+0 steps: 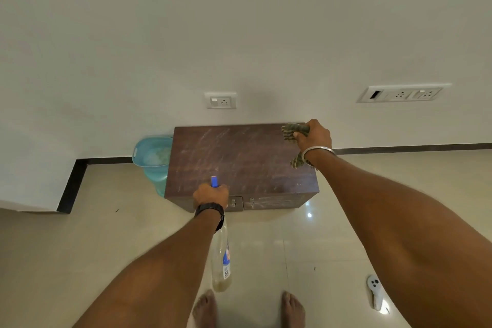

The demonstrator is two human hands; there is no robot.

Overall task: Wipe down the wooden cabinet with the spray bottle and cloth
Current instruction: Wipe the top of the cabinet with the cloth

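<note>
A low dark wooden cabinet [239, 160] stands against the white wall, its top streaked and smeared. My left hand [210, 194] grips the head of a clear spray bottle [221, 261] with a blue nozzle, held over the cabinet's front edge; the bottle's body hangs down below my wrist. My right hand [315, 134] holds a green striped cloth [294, 131] at the cabinet's back right corner, with one end of the cloth trailing under my wrist.
A turquoise plastic bin [150, 157] sits to the left of the cabinet by the wall. Wall sockets [221, 100] are above the cabinet and to the right. A white controller [375, 291] lies on the glossy tiled floor at the right. My bare feet [205, 309] are at the bottom edge.
</note>
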